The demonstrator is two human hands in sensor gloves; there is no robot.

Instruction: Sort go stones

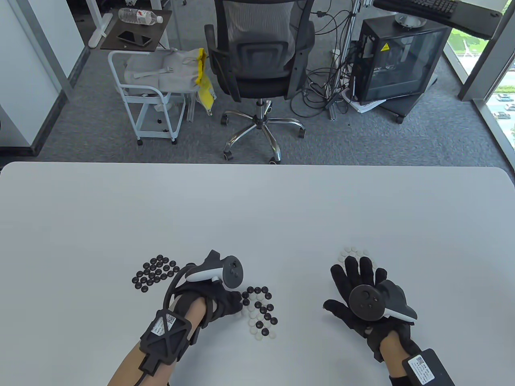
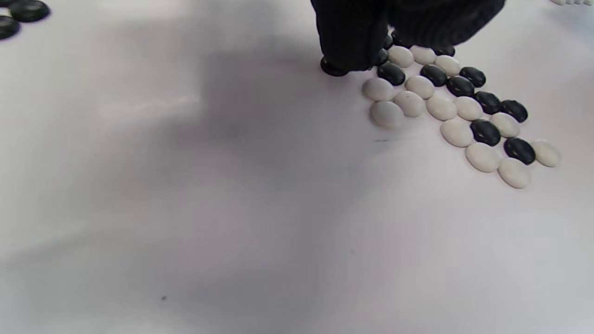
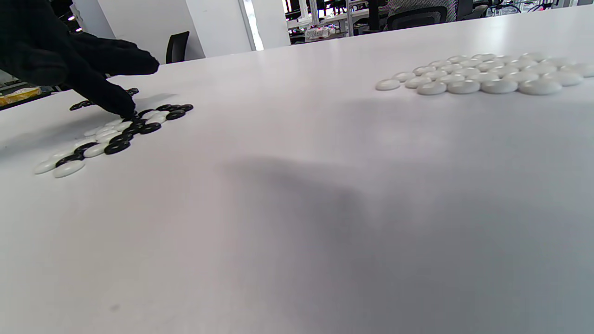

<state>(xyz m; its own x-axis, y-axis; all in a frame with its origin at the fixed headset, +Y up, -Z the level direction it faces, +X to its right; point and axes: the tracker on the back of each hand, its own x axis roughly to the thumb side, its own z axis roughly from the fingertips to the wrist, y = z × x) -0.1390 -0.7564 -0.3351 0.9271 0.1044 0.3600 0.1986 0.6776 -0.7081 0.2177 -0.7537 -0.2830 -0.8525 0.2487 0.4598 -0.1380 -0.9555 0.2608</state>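
Gloved fingers (image 2: 352,37) of the left hand (image 2: 403,21) hang in from the top edge, their tips down on a black stone (image 2: 333,68) at the near end of a mixed cluster of black and white stones (image 2: 457,109). The cluster runs in a slanting band toward the right across the white bench (image 2: 232,208). Two more black stones (image 2: 21,14) lie at the upper left corner, well apart from it.

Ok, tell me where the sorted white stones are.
In the table view, the white stones lie right of centre, just beyond the right hand's fingertips.
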